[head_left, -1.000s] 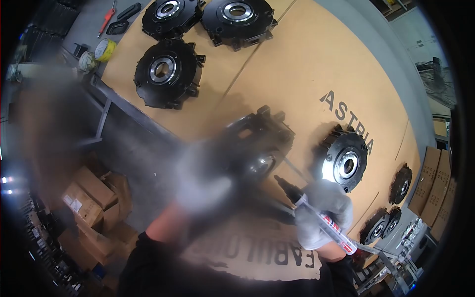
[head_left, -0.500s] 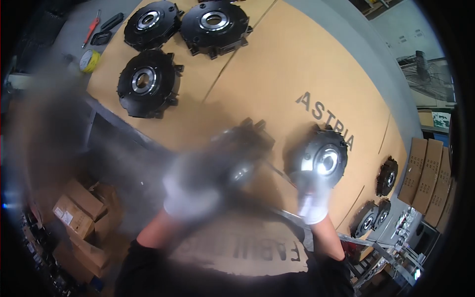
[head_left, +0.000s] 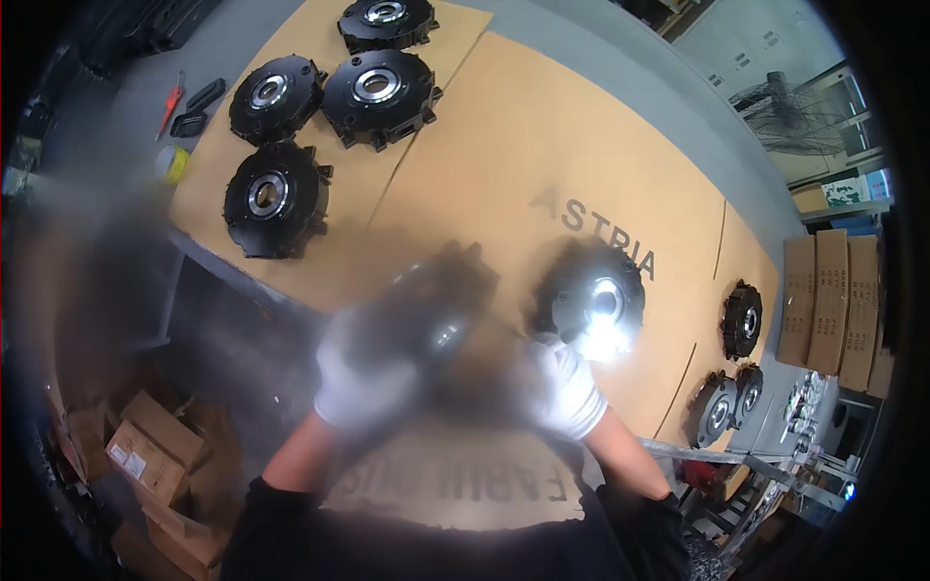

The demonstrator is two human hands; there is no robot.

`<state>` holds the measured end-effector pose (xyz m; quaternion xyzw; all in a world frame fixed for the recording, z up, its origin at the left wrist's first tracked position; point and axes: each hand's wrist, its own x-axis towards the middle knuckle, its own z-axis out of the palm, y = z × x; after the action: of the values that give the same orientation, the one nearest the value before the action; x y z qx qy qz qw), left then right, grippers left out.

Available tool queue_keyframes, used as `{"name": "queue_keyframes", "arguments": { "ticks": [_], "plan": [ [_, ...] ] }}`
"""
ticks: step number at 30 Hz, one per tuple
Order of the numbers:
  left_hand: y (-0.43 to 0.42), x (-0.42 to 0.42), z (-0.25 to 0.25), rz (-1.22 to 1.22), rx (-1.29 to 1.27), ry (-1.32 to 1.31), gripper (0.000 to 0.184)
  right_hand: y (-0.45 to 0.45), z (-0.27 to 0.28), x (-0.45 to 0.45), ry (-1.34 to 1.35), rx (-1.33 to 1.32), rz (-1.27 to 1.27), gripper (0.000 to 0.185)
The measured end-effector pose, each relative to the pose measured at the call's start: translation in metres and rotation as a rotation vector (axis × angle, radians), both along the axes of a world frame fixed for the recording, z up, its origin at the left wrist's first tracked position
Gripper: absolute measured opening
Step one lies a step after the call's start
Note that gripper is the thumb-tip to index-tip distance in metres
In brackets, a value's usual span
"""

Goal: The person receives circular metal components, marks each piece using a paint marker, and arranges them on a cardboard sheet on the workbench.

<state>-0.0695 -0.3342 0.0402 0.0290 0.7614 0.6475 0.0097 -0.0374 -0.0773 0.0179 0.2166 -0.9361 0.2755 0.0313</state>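
Note:
My left hand (head_left: 363, 373), in a whitish glove, grips a black round housing (head_left: 436, 300) that is tilted up off the cardboard (head_left: 484, 145); a blurred patch covers much of both. My right hand (head_left: 557, 387), also gloved, is just right of that housing, its fingers bent and smeared. What it holds, if anything, cannot be made out. Beyond my right hand another black housing (head_left: 596, 295) lies on the cardboard with a bright glare on its metal ring. The marker seen earlier does not show clearly.
Several black housings (head_left: 276, 198) lie at the table's left end and more (head_left: 742, 320) at the right. A red tool (head_left: 170, 105) and yellow tape roll (head_left: 174, 165) sit at the left edge. Open cartons (head_left: 150, 455) are on the floor; upright boxes (head_left: 831, 300) stand at right.
The view has shifted, bringing another housing in at the top. My right hand has moved left, closer to the tilted housing, and the marker seen in it earlier is no longer distinct.

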Motion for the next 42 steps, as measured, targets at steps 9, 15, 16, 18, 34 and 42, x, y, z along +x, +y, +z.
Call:
{"name": "queue_keyframes", "arguments": {
  "ticks": [9, 15, 16, 18, 34, 42],
  "plan": [
    [-0.004, 0.006, -0.019, 0.045, 0.065, 0.081, 0.053, 0.151, -0.051, 0.066, -0.455, -0.036, -1.022, 0.016],
    [0.003, 0.005, -0.01, 0.016, 0.019, 0.103, 0.06, 0.137, -0.058, 0.059, -0.451, 0.288, -0.998, 0.024],
    [0.004, 0.005, -0.01, 0.02, 0.012, 0.094, 0.061, 0.133, -0.05, 0.06, -0.448, 0.191, -0.989, 0.029],
    [0.004, 0.005, -0.013, -0.003, 0.008, 0.093, 0.061, 0.128, -0.044, 0.068, -0.268, 0.315, -0.96, 0.035],
    [0.018, -0.004, 0.039, -0.096, -0.023, -0.083, 0.06, -0.009, -0.049, 0.016, -0.408, 0.398, -0.292, 0.016],
    [0.023, -0.004, 0.027, -0.051, 0.08, -0.061, 0.056, 0.003, 0.081, 0.052, -0.675, -0.273, -0.638, 0.008]
  ]
}}
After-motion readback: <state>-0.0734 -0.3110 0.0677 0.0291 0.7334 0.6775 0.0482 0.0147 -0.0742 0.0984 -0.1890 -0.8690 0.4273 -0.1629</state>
